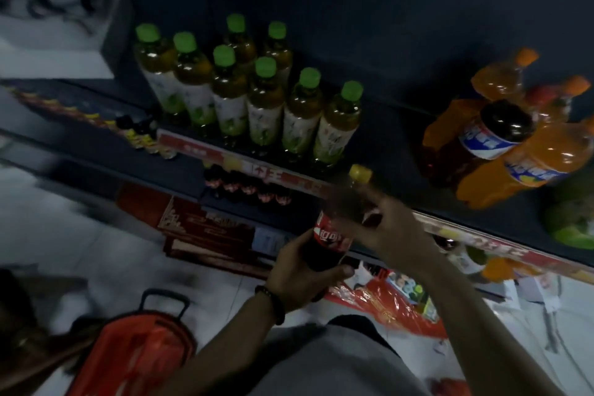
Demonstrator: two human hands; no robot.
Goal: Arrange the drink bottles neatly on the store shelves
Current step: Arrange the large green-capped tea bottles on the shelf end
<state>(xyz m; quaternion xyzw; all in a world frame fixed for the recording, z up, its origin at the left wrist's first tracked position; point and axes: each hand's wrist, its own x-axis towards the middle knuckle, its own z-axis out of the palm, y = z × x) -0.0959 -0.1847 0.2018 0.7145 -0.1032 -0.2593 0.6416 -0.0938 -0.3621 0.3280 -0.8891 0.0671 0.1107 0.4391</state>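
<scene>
I see the cola bottle (332,236) tilted just before the shelf (392,135), my left grip (297,276) wrapped round its base, my right grip (389,228) clasping its blurred shoulder. Green-capped tea bottles (244,96) stand behind, orange soda bottles (527,151) rightward.

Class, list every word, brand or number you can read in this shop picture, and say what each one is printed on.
"王": on the red strip along the shelf edge; the rest of its print is blurred.
Label of the cola bottle: white Chinese script, too blurred to read.
Labels of the green-capped bottles, the orange bottles and the red boxes: unreadable.
</scene>
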